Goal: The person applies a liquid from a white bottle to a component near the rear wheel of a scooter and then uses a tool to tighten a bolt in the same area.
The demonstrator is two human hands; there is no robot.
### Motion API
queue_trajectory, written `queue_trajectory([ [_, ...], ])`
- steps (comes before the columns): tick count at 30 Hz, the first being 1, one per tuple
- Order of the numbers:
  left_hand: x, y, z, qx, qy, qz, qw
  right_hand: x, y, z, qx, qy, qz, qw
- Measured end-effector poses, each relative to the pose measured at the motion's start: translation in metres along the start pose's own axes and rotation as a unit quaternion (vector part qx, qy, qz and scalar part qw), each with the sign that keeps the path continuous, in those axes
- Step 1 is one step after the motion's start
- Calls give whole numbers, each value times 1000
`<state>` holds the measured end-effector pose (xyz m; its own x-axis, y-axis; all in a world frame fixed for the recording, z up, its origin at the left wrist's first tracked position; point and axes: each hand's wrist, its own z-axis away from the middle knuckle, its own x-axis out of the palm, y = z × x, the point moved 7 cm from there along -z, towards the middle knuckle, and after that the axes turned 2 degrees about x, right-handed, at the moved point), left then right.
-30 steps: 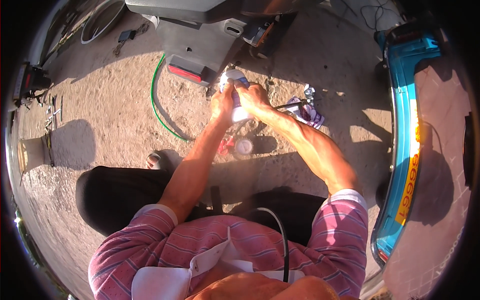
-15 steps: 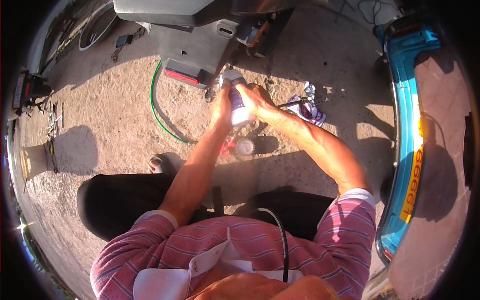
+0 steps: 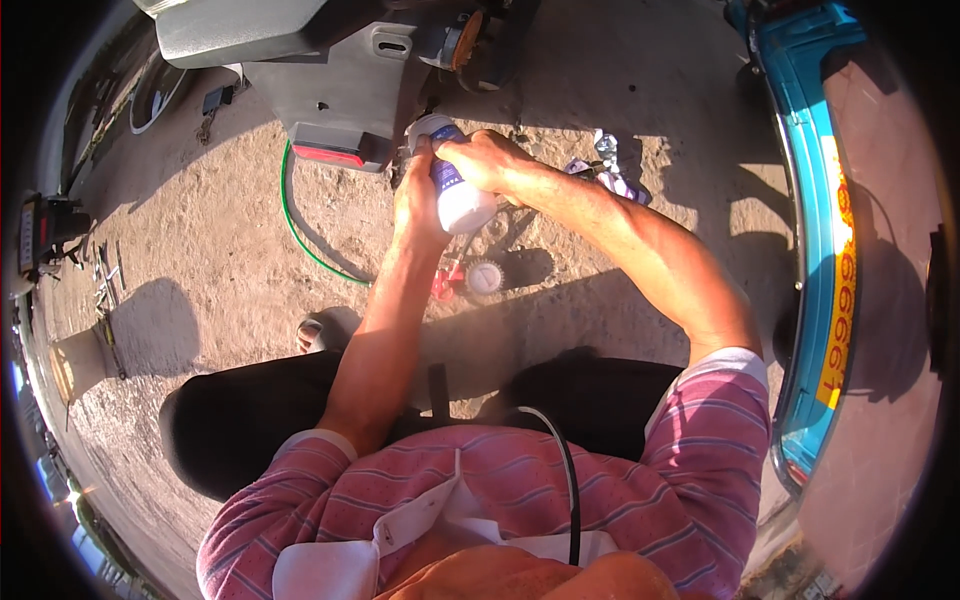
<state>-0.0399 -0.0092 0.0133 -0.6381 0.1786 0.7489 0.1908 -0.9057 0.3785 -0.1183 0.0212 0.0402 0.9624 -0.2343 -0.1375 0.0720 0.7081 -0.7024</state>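
A white bottle with a purple label (image 3: 452,180) is held between both my hands, tilted, its wide white base toward me. My left hand (image 3: 415,205) wraps its left side, with the thumb lying along the bottle. From the right, my right hand (image 3: 487,162) grips its upper part; some of its fingers are hidden behind the bottle. Just on the near side of the bottle, a round dial gauge (image 3: 486,278) and a red fitting (image 3: 447,282) lie close together. A green hose (image 3: 291,213) curves over the ground to the left of my left forearm.
Above the bottle is the grey rear of a vehicle (image 3: 330,95) with a red reflector (image 3: 328,153). Crumpled packaging (image 3: 622,186) lies beyond my right forearm. A teal vehicle (image 3: 806,230) stands along the right. Tools (image 3: 105,285) and a tan container (image 3: 78,362) are at the left.
The view has shifted, so the grey vehicle and the packaging sit further left or higher in the picture. Both hands keep hold of the bottle, which also appears further left.
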Motion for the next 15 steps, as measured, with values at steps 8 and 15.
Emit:
queue_trajectory([
  [8,-13,2,-14,18,-12,-8,1000,-1,0,-7,-38,97,-2,995],
  [15,1,-5,-11,5,-33,-26,999,-7,19,-22,17,94,32,995],
])
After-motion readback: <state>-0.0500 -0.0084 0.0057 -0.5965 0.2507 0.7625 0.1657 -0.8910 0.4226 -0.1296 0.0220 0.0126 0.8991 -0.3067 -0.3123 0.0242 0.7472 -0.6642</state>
